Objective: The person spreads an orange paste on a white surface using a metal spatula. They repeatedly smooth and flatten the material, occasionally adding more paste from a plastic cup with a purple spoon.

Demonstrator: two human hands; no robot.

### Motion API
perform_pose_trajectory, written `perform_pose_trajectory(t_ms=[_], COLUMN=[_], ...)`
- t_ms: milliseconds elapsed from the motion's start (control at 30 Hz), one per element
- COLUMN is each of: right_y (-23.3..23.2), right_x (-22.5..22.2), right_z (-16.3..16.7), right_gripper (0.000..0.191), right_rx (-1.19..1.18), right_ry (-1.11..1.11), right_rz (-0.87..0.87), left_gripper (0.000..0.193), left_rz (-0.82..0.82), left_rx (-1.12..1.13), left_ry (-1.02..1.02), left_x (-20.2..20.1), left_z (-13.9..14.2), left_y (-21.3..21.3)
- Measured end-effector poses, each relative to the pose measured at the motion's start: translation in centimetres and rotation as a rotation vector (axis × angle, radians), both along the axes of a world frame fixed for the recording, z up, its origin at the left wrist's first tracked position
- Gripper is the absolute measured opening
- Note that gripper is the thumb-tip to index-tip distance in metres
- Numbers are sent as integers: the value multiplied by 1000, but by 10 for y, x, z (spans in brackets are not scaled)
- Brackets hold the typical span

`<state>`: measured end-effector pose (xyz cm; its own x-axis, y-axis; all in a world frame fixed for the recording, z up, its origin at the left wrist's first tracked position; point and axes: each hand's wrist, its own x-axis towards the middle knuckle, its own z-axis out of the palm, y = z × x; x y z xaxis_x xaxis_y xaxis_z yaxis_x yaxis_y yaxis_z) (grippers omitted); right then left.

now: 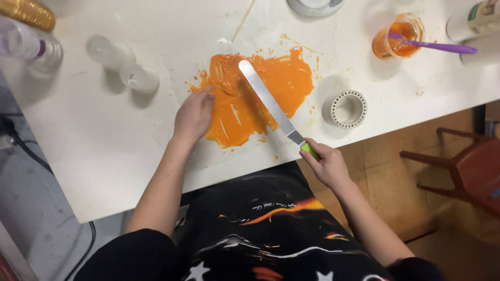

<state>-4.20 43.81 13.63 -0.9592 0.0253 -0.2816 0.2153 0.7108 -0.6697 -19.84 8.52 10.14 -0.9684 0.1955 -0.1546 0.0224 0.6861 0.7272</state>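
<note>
We note the white surface [104, 156] first, with a wide smear of orange paste [260, 93] spread across its middle, scraped through in pale streaks.

Left hand [194, 115]: lies flat at the left edge of the paste, fingers [204, 99] stretched out and close together, tips touching the orange. It grips nothing.

Right hand [327, 164]: at the near edge of the surface, fingers curled tight round the green handle [310, 151] of a long palette knife [268, 101]. The steel blade slants up and to the left over the paste, its rounded tip near the top of the smear.

Containers, largest down:
- Clear plastic cup [397, 36], far right, holds orange paste, walls smeared with it; a purple spoon [437, 47] rests in it, handle sticking out to the right.
- White ring-shaped holder [345, 109], just right of the paste, holes round its rim; hollow centre, contents not clear.
- Two small frosted jars [122, 65], left of the paste, lying side by side; contents not clear.
- Clear bottle [31, 47], far left corner, looks mostly see-through.
</note>
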Motion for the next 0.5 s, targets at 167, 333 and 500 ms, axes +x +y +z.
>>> perform_pose_trajectory(t_ms=[167, 333, 500], right_y=[3, -10, -19], right_x=[6, -5, 0], right_z=[-44, -77, -93], right_gripper=[42, 40, 39], right_rx=[-30, 4, 130], right_ry=[33, 109, 160], right_rz=[74, 194, 278], left_gripper=[34, 32, 36], left_rz=[275, 286, 296], left_rx=[129, 28, -5], left_ry=[152, 267, 336], left_x=[48, 92, 92], left_z=[-31, -48, -70], left_y=[-24, -38, -54])
